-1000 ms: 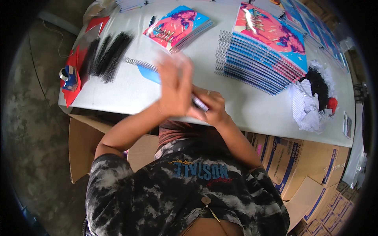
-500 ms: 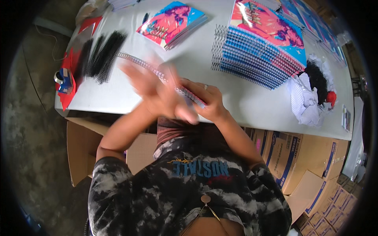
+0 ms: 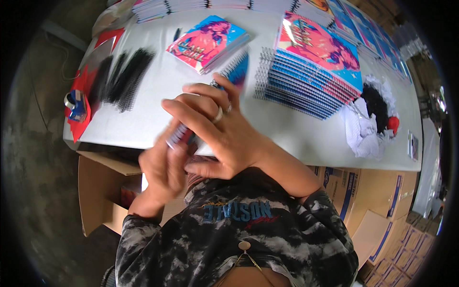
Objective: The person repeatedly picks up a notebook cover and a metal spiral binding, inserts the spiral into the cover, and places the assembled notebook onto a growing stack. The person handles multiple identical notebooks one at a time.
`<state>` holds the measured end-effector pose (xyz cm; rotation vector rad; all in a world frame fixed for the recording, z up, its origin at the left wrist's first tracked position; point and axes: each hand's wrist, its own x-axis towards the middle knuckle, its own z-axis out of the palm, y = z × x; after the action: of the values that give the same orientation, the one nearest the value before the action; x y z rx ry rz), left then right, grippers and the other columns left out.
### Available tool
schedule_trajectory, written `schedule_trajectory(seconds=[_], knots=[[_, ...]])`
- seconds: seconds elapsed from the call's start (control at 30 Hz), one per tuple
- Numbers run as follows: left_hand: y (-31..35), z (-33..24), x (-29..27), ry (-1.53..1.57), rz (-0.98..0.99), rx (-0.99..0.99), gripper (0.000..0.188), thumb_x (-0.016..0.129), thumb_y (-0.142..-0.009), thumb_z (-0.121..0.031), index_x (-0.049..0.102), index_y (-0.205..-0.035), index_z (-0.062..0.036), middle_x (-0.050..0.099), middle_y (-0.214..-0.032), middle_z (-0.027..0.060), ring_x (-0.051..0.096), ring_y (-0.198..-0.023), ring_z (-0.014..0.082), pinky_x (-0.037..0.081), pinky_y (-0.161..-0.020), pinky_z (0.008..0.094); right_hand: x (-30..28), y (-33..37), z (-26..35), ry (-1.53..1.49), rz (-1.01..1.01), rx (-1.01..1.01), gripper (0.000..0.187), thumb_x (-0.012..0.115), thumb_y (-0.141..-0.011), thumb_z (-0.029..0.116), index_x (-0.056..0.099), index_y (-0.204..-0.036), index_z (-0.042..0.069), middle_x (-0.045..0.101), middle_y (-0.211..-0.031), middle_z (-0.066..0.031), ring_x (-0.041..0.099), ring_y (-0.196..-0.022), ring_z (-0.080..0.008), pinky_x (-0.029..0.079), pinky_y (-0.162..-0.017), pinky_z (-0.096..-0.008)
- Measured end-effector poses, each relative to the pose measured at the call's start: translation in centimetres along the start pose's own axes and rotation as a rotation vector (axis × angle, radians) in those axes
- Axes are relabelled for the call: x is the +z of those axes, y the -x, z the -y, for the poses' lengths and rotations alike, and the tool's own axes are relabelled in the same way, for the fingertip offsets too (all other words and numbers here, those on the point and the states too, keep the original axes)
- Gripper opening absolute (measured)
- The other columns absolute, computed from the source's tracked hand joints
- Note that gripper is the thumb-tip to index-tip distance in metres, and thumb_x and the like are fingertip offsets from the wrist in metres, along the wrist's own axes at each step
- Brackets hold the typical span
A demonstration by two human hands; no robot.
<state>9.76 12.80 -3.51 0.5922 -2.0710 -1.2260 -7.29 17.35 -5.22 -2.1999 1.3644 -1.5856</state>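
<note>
A spiral notebook (image 3: 236, 74) with a blue and pink cover is held on edge before me, its coiled spine upward and slanting from upper right to lower left. My right hand (image 3: 222, 129) lies over its middle, fingers curled across the coil and thumb below, hiding much of it. Around the lower end of the spine, my left hand (image 3: 165, 167) is closed, slightly blurred. A finished-looking notebook stack (image 3: 205, 43) with the same cover art lies just beyond my hands. To its right stands a taller pile of spiral notebooks (image 3: 311, 71).
Loose black coils (image 3: 126, 79) lie at the left of the white table (image 3: 143, 126), beside red sheets (image 3: 81, 117) and a blue tape dispenser (image 3: 76, 105). Crumpled white cloth (image 3: 361, 126) sits at right. More notebooks line the far edge. Cardboard boxes (image 3: 377, 191) stand below.
The loose coil that stuck out to the upper left no longer shows. The notebook has turned, my right hand has moved left over the spine, and my left hand has come down to its lower end.
</note>
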Motion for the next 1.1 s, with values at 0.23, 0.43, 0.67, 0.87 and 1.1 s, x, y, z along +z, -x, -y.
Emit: schedule_trajectory(seconds=[0.23, 0.43, 0.67, 0.87, 1.1], knots=[[-3.1, 3.7, -0.6, 0.488, -0.15, -0.287, 0.014, 0.062, -0.083, -0.004, 0.063, -0.096, 0.0026, 0.065, -0.086, 0.0059, 0.057, -0.074, 0.0072, 0.047, -0.068, 0.0209, 0.9, -0.9, -1.7, -0.44, -0.066, 0.607, 0.018, 0.064, -0.082, 0.013, 0.061, -0.089, -0.003, 0.062, -0.071, -0.0116, 0.057, -0.065, -0.0112, 0.046, -0.06, -0.0261], [-4.3, 5.3, 0.2, 0.563, -0.046, -0.257, 0.014, 0.062, -0.084, -0.007, 0.064, -0.095, 0.0017, 0.065, -0.087, 0.0043, 0.057, -0.078, 0.0067, 0.047, -0.071, 0.0212, -0.5, 0.1, -2.2, -0.369, -0.011, 0.73, 0.018, 0.063, -0.084, 0.013, 0.063, -0.092, -0.003, 0.063, -0.071, -0.007, 0.054, -0.065, -0.0065, 0.045, -0.059, -0.0229], [-5.4, 4.9, 0.4, 0.671, 0.102, -0.208, 0.011, 0.061, -0.082, 0.001, 0.061, -0.094, 0.0018, 0.063, -0.087, 0.0044, 0.058, -0.078, 0.0078, 0.047, -0.071, 0.0221, -0.4, 0.6, -1.6, -0.55, -0.224, 0.698, 0.011, 0.068, -0.075, -0.003, 0.063, -0.085, -0.004, 0.064, -0.078, -0.008, 0.062, -0.072, -0.0099, 0.049, -0.063, -0.0226], [-6.7, 5.8, -0.5, 0.678, 0.267, -0.134, 0.011, 0.06, -0.075, 0.008, 0.055, -0.081, -0.0004, 0.059, -0.081, 0.0032, 0.055, -0.073, 0.0061, 0.044, -0.064, 0.0198, -0.3, 0.7, -0.7, -0.215, -0.181, 0.496, 0.011, 0.068, -0.073, -0.006, 0.062, -0.081, -0.004, 0.061, -0.08, -0.007, 0.061, -0.069, -0.0112, 0.049, -0.062, -0.024], [-10.6, 1.1, -1.0, -0.173, -0.18, 0.229, 0.064, 0.068, -0.08, -0.026, 0.035, -0.127, 0.002, 0.047, -0.117, 0.0199, 0.052, -0.102, 0.0197, 0.044, -0.083, 0.0327, -5.9, 0.6, -1.1, -0.373, -0.899, 0.219, 0.043, 0.052, -0.087, 0.0, 0.037, -0.127, 0.0, 0.057, -0.098, -0.0089, 0.056, -0.087, -0.0123, 0.046, -0.078, -0.0241]])
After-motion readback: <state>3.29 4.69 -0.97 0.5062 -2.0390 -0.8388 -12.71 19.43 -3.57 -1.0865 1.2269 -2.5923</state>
